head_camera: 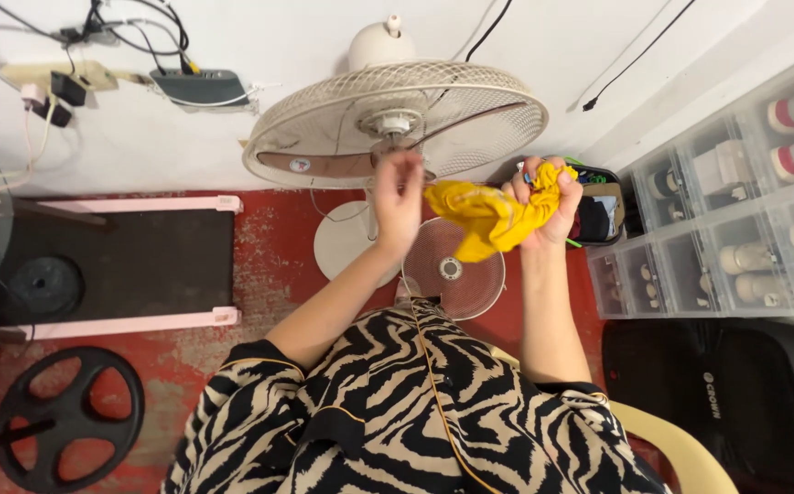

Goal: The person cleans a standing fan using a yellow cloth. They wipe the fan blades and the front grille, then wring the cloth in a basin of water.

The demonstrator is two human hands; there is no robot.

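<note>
A crumpled yellow cloth (493, 218) was held bunched in the right hand (548, 197), the fingers clenched tight around its upper end, while the loose part hung down and leftward toward the left hand (399, 197). The left hand was raised close beside the cloth's free corner; its fingertips were drawn together as if pinching something small, but whether cloth edge or nothing at all was gripped could not be told from this view.

Both hands were held up in front of a cream-coloured round pedestal fan (395, 123), its wire guard tilted toward the camera and brown blades showing through. The detached round fan grille (452, 269) lay flat on the worn red floor (269, 265) just beside the fan's white round base (346, 242), below the hands.

Judgement: for the handling to go well, a flat pad of cloth would serve better than a tight wad, so the bunch would need to be loosened and refolded; the free corner should be kept gathered so it cannot snag in the guard wires.

Clear plastic drawer units (735, 210) stood well apart to the right. A black wheel-shaped object (67, 416) lay at the lower left.
</note>
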